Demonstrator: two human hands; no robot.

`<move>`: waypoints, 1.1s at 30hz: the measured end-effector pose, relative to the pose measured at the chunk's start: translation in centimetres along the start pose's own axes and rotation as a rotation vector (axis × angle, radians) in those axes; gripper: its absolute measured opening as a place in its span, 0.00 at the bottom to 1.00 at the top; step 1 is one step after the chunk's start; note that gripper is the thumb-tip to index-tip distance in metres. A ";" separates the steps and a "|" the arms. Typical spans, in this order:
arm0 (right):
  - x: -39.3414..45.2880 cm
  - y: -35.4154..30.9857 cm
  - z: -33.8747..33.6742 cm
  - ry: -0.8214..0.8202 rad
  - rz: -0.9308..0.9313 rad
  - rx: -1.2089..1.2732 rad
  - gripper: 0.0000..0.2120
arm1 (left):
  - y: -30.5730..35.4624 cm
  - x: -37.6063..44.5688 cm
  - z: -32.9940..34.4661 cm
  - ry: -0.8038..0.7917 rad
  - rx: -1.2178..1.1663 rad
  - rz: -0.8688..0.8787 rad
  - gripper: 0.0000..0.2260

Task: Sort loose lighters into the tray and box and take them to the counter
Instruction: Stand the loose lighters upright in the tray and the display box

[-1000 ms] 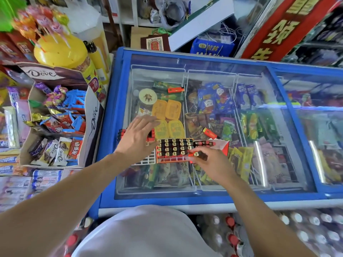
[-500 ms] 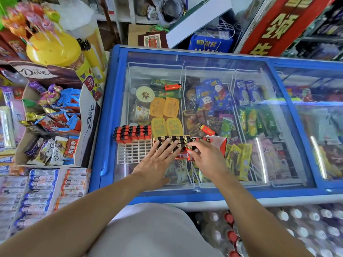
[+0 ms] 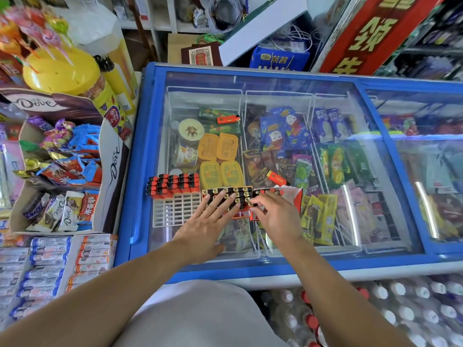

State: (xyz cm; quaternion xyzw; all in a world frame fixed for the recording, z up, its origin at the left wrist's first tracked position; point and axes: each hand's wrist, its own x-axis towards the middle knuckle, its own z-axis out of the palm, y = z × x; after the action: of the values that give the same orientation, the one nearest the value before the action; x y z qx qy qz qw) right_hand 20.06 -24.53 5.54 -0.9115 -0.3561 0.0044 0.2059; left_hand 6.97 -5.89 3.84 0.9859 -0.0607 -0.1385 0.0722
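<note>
An orange box (image 3: 240, 214) packed with black-topped lighters (image 3: 235, 191) lies on the freezer's glass lid. My left hand (image 3: 208, 221) presses flat on those lighters with its fingers spread. My right hand (image 3: 273, 214) grips the box's right end, fingers curled over the lighters there. To the left stands a white grid tray (image 3: 172, 212), whose far rows hold orange lighters with black caps (image 3: 172, 185). Two loose orange lighters lie on the glass, one far back (image 3: 228, 119) and one just beyond the box (image 3: 276, 177).
The blue-framed freezer (image 3: 140, 171) holds ice creams under its glass. A Dove candy display box (image 3: 110, 171) and a yellow lollipop jar (image 3: 60, 71) stand at the left. Gum packs (image 3: 50, 266) lie at the lower left, and bottled water (image 3: 400, 309) sits below the freezer's front edge.
My left hand left the tray and came right onto the top of the lighters in the box. My right hand has stayed at the box's right end.
</note>
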 end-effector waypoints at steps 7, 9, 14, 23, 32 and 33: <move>0.2 -0.4 -0.3 -0.010 0.023 -0.062 0.10 | -0.1 0.1 0.0 0.018 0.006 0.005 0.47; 0.4 -0.4 -0.4 -0.026 0.029 -0.066 0.10 | -0.2 0.2 -0.1 0.023 0.004 0.005 0.47; 1.5 -0.7 -0.7 -0.127 0.052 -0.077 0.07 | -0.2 0.3 -0.2 0.006 0.004 -0.006 0.47; 2.7 -0.9 -4.0 -0.281 0.136 0.008 0.12 | 0.0 0.0 -0.3 0.008 0.002 -0.004 0.46; 11.7 8.4 -3.4 -0.532 0.603 -0.099 0.17 | 1.0 2.5 -1.9 -0.019 0.038 -0.001 0.43; 12.0 8.9 -2.8 -0.588 0.604 -0.126 0.16 | 0.9 2.5 -1.8 -0.036 0.066 0.002 0.44</move>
State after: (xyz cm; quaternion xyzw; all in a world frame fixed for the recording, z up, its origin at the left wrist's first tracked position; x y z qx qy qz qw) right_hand 35.23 -23.65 6.34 -0.9456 -0.1163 0.3024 0.0289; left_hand 9.79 -6.95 5.03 0.9850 -0.0672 -0.1539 0.0389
